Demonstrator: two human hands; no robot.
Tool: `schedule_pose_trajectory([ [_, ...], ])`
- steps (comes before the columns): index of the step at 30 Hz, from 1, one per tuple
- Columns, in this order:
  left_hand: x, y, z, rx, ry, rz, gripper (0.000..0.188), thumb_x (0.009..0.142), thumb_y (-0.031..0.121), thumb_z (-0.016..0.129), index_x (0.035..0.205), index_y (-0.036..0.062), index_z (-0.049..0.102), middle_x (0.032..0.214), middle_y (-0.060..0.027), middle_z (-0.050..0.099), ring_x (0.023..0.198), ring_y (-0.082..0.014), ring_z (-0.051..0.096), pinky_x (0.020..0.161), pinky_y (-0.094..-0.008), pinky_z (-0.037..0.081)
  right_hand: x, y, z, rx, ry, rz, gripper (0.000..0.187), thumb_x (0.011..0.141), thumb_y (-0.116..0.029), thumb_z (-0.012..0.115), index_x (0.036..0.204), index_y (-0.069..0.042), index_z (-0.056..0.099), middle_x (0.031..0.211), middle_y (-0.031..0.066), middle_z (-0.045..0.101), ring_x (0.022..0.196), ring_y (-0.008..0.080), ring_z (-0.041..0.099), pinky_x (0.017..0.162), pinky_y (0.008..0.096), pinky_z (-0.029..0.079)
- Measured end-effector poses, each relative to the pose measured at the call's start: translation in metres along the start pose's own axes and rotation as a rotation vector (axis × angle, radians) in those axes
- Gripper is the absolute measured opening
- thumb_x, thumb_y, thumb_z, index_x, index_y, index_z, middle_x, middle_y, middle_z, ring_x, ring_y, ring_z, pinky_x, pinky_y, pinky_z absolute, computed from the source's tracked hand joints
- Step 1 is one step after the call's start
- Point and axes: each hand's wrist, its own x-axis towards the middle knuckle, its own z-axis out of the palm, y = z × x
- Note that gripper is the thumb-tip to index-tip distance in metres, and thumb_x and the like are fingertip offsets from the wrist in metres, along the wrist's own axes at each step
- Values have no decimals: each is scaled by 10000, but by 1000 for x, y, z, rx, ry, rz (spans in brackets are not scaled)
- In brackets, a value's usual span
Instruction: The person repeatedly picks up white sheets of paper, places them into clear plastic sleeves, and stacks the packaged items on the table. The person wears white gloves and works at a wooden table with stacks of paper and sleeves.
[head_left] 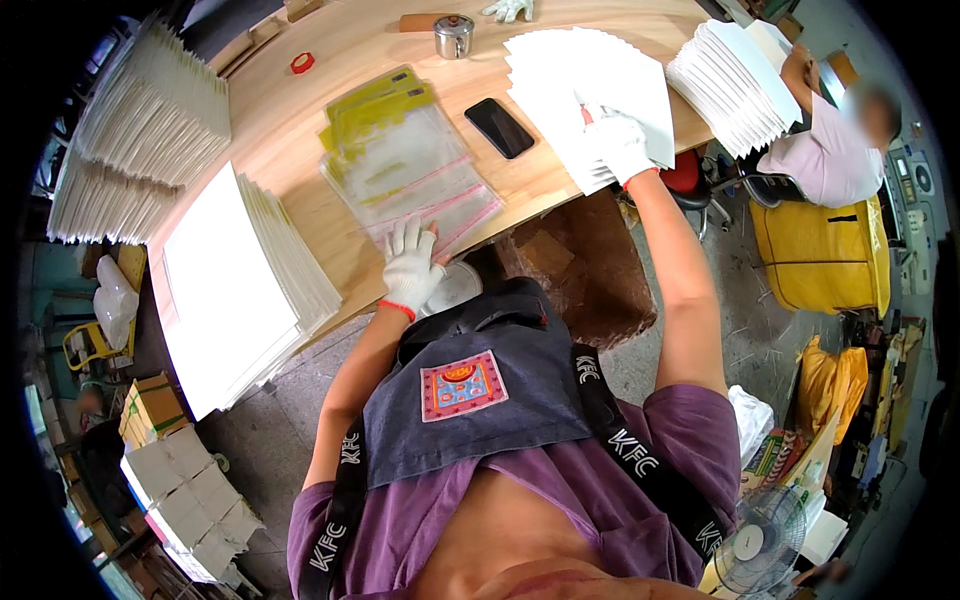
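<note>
My left hand (410,265), in a white knit glove with a red cuff, lies with its fingers spread on the near end of some clear plastic sleeves (405,185). The sleeves overlap in a fanned pile, with yellow-green far ends and pink-red strips at the near ends. Gloved the same way, my right hand (620,148) rests on a fanned pile of white sheets (560,75), fingers reaching toward the pile's middle. A reddish tip shows at its fingers. Glare on the white paper blurs the finger outlines. Between the two piles lies a black phone (499,128).
Tall stacks of white sheets (240,290) fill the wooden table's (270,120) left side. More sheets (730,85) stand at the right, beside a seated person (825,150). A metal cup (454,37) and red tape roll (302,63) sit far back. A brown box (590,270) stands below the edge.
</note>
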Motion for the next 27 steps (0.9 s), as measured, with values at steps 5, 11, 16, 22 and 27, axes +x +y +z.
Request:
schedule_pose_trajectory([
  [5, 25, -33, 17, 62, -60, -31, 567, 787, 404, 614, 1292, 179, 487, 1405, -140, 368, 1306, -378, 292, 1075, -562, 210, -50, 23, 20, 25, 384, -387, 248, 895, -315, 494, 1061, -134, 531, 920, 73, 640, 796, 259, 619, 729, 379, 491],
  [11, 46, -50, 9, -11, 82, -59, 527, 790, 391, 610, 1251, 154, 511, 1394, -112, 392, 1294, -358, 317, 1064, -553, 235, -158, -24, 9, 441, 471, -451, 231, 843, -348, 589, 880, -120, 586, 770, 32, 588, 709, 232, 567, 665, 355, 424],
  [16, 59, -50, 7, 128, -217, -165, 456, 778, 345, 600, 1197, 171, 551, 1321, -54, 477, 1214, -321, 415, 1024, -472, 335, -166, -20, 46, 1763, -343, 622, 535, 953, -519, 377, 949, -9, 536, 748, 126, 646, 530, 157, 574, 433, 264, 435],
  [22, 66, -47, -3, -49, -232, -145, 439, 763, 279, 604, 1180, 152, 548, 1254, -52, 516, 1139, -312, 477, 974, -412, 405, -135, 51, 28, 1478, -365, 797, 559, 887, -607, 451, 695, -86, 520, 496, 58, 523, 308, 113, 373, 301, 234, 285],
  [27, 63, -42, -5, 47, -214, -156, 471, 718, 188, 654, 1168, 137, 524, 1235, -92, 513, 1129, -308, 489, 956, -405, 421, -136, 101, 8, 1205, 295, 628, 449, 891, -452, 574, 650, -82, 494, 500, -8, 458, 355, 71, 376, 335, 243, 274],
])
